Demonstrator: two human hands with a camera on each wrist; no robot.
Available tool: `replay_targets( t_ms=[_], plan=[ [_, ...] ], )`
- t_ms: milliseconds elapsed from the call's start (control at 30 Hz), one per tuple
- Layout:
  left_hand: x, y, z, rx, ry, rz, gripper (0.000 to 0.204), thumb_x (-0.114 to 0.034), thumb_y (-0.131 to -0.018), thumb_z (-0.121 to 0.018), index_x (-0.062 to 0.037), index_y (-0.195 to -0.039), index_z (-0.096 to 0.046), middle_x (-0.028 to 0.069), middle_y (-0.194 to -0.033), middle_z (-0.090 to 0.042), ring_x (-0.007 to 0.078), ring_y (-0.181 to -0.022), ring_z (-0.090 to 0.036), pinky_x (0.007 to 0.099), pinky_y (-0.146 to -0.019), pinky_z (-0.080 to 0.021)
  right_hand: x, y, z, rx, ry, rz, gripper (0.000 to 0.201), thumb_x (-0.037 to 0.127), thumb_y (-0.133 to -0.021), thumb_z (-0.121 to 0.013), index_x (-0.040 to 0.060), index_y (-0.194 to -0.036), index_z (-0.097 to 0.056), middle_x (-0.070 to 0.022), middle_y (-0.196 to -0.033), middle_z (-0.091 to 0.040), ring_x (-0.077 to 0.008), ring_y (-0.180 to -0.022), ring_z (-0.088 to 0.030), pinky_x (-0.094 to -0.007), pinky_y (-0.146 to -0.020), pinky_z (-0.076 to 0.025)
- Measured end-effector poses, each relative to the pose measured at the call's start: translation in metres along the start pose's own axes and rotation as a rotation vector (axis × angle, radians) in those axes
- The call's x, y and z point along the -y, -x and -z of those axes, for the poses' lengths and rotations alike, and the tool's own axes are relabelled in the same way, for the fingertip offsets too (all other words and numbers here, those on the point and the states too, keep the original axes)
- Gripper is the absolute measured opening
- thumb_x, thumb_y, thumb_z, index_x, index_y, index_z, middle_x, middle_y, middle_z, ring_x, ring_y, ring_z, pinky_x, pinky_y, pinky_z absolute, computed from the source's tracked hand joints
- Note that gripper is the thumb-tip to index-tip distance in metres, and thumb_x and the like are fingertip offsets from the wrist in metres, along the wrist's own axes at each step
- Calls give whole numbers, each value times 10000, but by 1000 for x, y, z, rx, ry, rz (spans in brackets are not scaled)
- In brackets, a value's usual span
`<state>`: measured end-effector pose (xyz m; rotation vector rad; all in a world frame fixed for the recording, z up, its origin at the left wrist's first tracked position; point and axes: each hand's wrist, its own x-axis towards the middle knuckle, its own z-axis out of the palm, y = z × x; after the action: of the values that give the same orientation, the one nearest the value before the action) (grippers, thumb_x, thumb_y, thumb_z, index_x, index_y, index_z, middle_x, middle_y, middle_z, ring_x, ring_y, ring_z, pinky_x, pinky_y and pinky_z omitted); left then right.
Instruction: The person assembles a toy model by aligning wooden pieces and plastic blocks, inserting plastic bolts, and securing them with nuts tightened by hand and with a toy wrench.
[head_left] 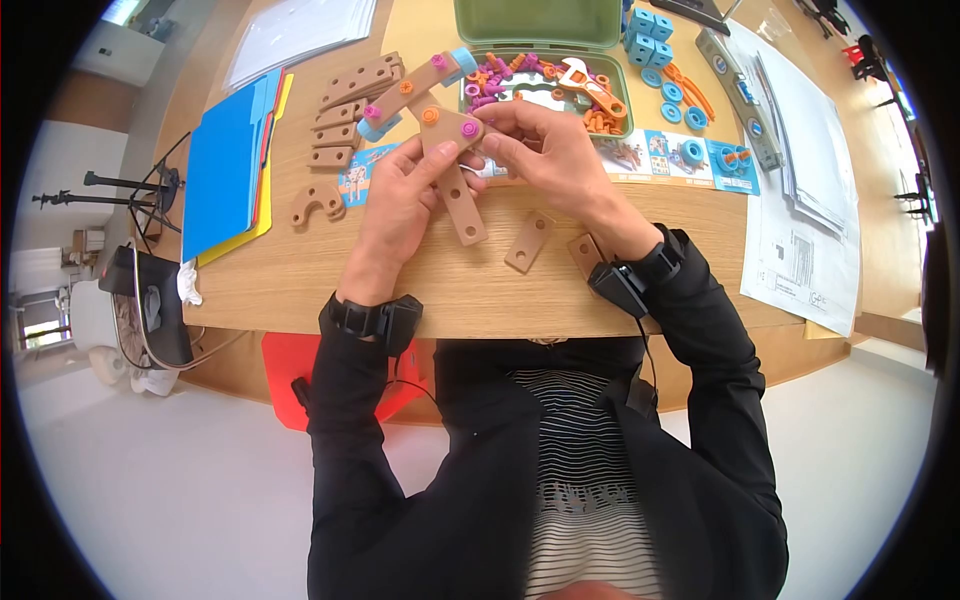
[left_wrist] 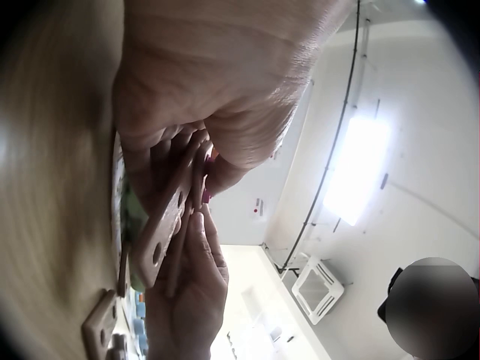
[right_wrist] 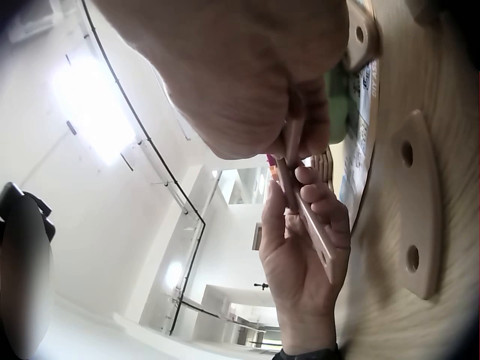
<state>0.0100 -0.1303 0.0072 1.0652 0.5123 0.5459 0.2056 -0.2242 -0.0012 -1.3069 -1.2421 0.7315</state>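
In the head view a brown toy assembly (head_left: 455, 190) with purple and orange bolts is held above the table. The left hand (head_left: 405, 190) grips it, thumb on top near the middle. The right hand (head_left: 555, 165) pinches its right corner beside a purple bolt (head_left: 470, 130). A long strip with blue pieces extends at its upper left. The left wrist view shows the left hand (left_wrist: 217, 82) around the holed strips (left_wrist: 157, 247). In the right wrist view the right hand (right_wrist: 240, 82) has its fingers on the upper end of the pieces; the fingertips are partly hidden.
Loose brown plates (head_left: 528, 241) lie near the table's front, and a stack of strips (head_left: 335, 135) stands left. Behind are a green case (head_left: 625, 75) of bolts, a toy wrench (head_left: 590, 88), blue cubes (head_left: 640, 50) and rings. Folders (head_left: 230, 165) lie left, papers (head_left: 800, 240) right.
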Motion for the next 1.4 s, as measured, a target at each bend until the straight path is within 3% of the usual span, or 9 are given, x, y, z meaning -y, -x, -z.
replay_targets(
  t_ms=[233, 300, 633, 767, 967, 1033, 1067, 1167, 1400],
  plan=[
    [0, -3, 8, -257, 33, -150, 288, -191, -1077, -641, 32, -1256, -671, 131, -1033, -742, 192, -849, -738, 300, -755, -601, 33, -6, 38, -35, 492, 92, 264, 230, -1054, -644, -16, -1106, -726, -173, -915, -721, -320, -764, -664, -416, -726, -533],
    [0, -4, 10, -277, 27, -179, 277, -184, -1080, -631, 26, -1258, -665, 124, -1034, -738, 188, -848, -729, 299, -758, -592, 44, -6, 49, 320, 554, 12, 241, 205, -1033, -655, -25, -1016, -723, -180, -894, -710, -364, -768, -659, -443, -722, -521],
    [2, -5, 14, -306, 66, -268, 259, -175, -1078, -655, 31, -1236, -649, 140, -1039, -751, 202, -878, -751, 306, -781, -611, 27, 6, 55, 836, 571, 129, 285, 145, -796, -848, 54, -1027, -708, -102, -1026, -673, -334, -994, -676, -443, -840, -537],
    [3, -5, 14, -292, 69, -255, 256, -179, -1078, -661, 31, -1223, -649, 146, -1044, -757, 205, -888, -755, 309, -789, -615, 27, 9, 53, 850, 649, 142, 334, 107, -751, -873, 68, -1020, -680, -94, -1047, -633, -333, -1043, -654, -445, -861, -521],
    [1, -4, 8, -226, 53, -233, 295, -195, -1084, -647, 42, -1260, -663, 140, -1054, -764, 208, -902, -756, 311, -798, -606, 31, 3, 48, 736, 591, 50, 212, 85, -843, -784, 21, -1023, -691, -99, -912, -685, -333, -923, -675, -411, -803, -538],
    [-1, -3, 5, -172, 50, -206, 334, -224, -1092, -635, 37, -1298, -666, 134, -1087, -766, 213, -949, -753, 328, -848, -592, 27, 2, 43, 540, 311, -84, 187, 79, -911, -706, -13, -1075, -707, -109, -869, -733, -276, -859, -711, -376, -777, -555],
    [-2, -2, 3, -171, 50, -206, 334, -224, -1092, -635, 37, -1298, -666, 134, -1087, -766, 213, -949, -753, 328, -848, -592, 34, 0, 42, 537, 198, -187, 188, 102, -1001, -627, -21, -1112, -716, -123, -897, -768, -186, -813, -735, -332, -741, -576],
    [-3, 0, -1, -127, 21, -179, 362, -255, -1096, -631, 26, -1324, -659, 127, -1135, -761, 206, -1026, -738, 342, -911, -573, 21, -4, 37, 448, 21, -342, 226, 133, -1072, -568, -16, -1130, -728, -113, -916, -778, -128, -765, -723, -276, -699, -585],
    [0, 1, -9, -97, -18, -179, 437, -343, -1085, -666, -7, -1364, -649, 94, -1202, -731, 161, -1107, -690, 339, -944, -561, 17, 4, 18, 278, -508, -539, 381, 230, -1139, -509, -66, -1280, -703, -161, -1027, -797, -186, -842, -772, -278, -772, -638]
  ],
)
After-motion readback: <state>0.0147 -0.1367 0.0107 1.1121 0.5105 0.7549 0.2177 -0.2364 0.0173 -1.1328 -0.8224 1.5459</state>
